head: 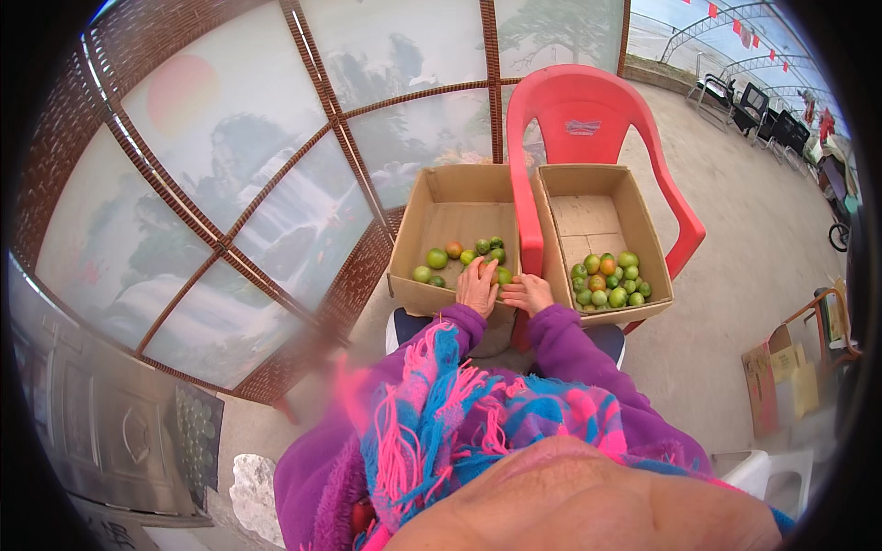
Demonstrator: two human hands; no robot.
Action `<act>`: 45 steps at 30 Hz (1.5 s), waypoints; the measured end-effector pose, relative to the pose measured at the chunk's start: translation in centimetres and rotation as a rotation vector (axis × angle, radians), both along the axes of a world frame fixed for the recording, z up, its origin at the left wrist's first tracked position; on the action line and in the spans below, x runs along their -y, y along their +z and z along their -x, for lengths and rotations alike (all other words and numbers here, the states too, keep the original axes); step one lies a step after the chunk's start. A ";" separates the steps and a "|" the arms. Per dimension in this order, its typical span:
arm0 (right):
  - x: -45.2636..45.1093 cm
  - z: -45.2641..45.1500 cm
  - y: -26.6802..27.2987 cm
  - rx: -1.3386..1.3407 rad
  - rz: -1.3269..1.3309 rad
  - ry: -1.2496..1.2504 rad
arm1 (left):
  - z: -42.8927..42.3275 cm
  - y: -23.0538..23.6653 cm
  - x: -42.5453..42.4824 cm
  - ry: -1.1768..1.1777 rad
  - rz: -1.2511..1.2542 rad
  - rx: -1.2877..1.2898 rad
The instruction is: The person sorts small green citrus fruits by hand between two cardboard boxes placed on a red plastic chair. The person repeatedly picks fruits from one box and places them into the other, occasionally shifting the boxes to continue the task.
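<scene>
Two open cardboard boxes are before me, with the arm of a red plastic chair (582,96) between them. The left box (468,182) holds several green and orange tomatoes (437,258), loosely spread towards its near side. Over its near right part is my left hand (477,288), fingers among the tomatoes beside an orange one partly hidden by them. My right hand (528,294) reaches across the same box's near right corner, its fingertips by a green tomato (504,275). Whether either hand grips a tomato cannot be made out. In the right box (641,241), green and orange tomatoes (618,297) cluster at the near end.
A folding screen (275,193) with painted landscape panels stands to the left. Several black chairs (751,103) line the far right. At lower right are a cardboard carton (761,379) and a white plastic seat (747,475). A whitish rock-like lump (255,496) lies at lower left.
</scene>
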State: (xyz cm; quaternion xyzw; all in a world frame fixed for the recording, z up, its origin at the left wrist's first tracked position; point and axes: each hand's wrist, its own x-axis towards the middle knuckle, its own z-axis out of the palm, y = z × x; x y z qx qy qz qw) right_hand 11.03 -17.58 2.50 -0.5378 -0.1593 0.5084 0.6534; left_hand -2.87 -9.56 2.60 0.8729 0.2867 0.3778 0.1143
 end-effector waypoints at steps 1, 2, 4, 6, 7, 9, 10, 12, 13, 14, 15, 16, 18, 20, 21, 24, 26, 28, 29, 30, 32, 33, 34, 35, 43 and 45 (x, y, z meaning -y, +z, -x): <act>0.7 -0.9 0.2 0.068 -0.001 -0.019 | 0.1 -0.4 -0.5 0.029 -0.053 -0.079; 1.6 -2.1 0.2 0.136 -0.015 -0.030 | 0.3 -0.9 -0.9 0.054 -0.102 -0.158; 3.2 -5.6 -0.2 0.245 -0.014 -0.109 | 0.3 -1.7 -1.4 0.087 -0.140 -0.287; 3.9 -9.7 -1.1 0.452 0.030 -0.254 | 0.2 -2.3 -1.5 0.077 -0.159 -0.286; 4.1 -11.5 -1.8 0.595 0.100 -0.345 | 0.2 -2.4 -1.4 0.073 -0.139 -0.317; 4.0 -14.4 -3.0 1.528 0.293 -0.044 | 0.1 -2.4 -1.3 0.068 -0.187 -0.269; 3.9 -15.1 -3.8 1.780 0.438 0.105 | 0.2 -2.4 -1.1 0.067 -0.175 -0.283; 3.7 -15.8 -5.1 1.779 0.578 0.298 | 0.5 -2.0 -1.1 0.069 -0.174 -0.310; 3.7 -15.8 -5.7 1.694 0.623 0.373 | 0.5 -1.9 -1.1 0.069 -0.181 -0.325; 3.4 -15.7 -6.2 1.634 0.668 0.479 | 0.5 -1.8 -1.1 0.067 -0.181 -0.331; 3.4 -15.7 -6.5 1.666 0.630 0.496 | 0.5 -1.7 -1.0 0.072 -0.192 -0.336; 3.4 -15.6 -6.8 1.686 0.608 0.528 | 0.5 -1.7 -1.0 0.073 -0.194 -0.333; 3.5 -15.5 -6.9 1.573 0.627 0.494 | 0.3 -1.8 -0.9 0.073 -0.197 -0.320; 3.5 -15.5 -6.5 1.678 0.662 0.573 | 0.2 -1.9 -0.9 0.080 -0.206 -0.303; 3.4 -15.5 -6.2 1.771 0.694 0.633 | 0.2 -1.9 -0.8 0.076 -0.207 -0.313; 3.1 -14.7 -5.1 1.787 0.778 0.597 | 0.3 -1.8 -0.8 0.080 -0.210 -0.321; 2.9 -14.2 -4.5 1.747 0.882 0.574 | 0.3 -1.8 -0.8 0.075 -0.210 -0.309; 2.8 -13.8 -4.1 1.698 1.004 0.506 | 0.2 -1.8 -0.8 0.075 -0.218 -0.304; 2.8 -13.8 -4.1 1.707 1.016 0.504 | 0.1 -1.9 -0.7 0.077 -0.222 -0.300; 2.9 -13.8 -4.1 1.716 1.008 0.481 | 0.1 -1.9 -0.8 0.079 -0.221 -0.306; 2.9 -14.1 -4.4 1.728 0.978 0.449 | 0.1 -2.1 -0.8 0.081 -0.218 -0.297; 2.8 -14.3 -4.7 1.728 0.958 0.442 | 0.0 -2.1 -0.9 0.086 -0.215 -0.322; 2.8 -14.4 -5.0 1.708 0.954 0.434 | 0.0 -2.2 -0.9 0.087 -0.212 -0.329; 2.7 -14.6 -5.3 1.687 0.946 0.392 | -0.1 -2.3 -0.9 0.086 -0.201 -0.336; 1.5 -15.4 -6.4 1.622 0.911 0.207 | -0.3 -1.9 -0.5 0.088 -0.227 -0.297; 1.4 -15.8 -7.0 1.619 0.886 0.243 | -0.3 -1.8 -0.4 0.088 -0.230 -0.293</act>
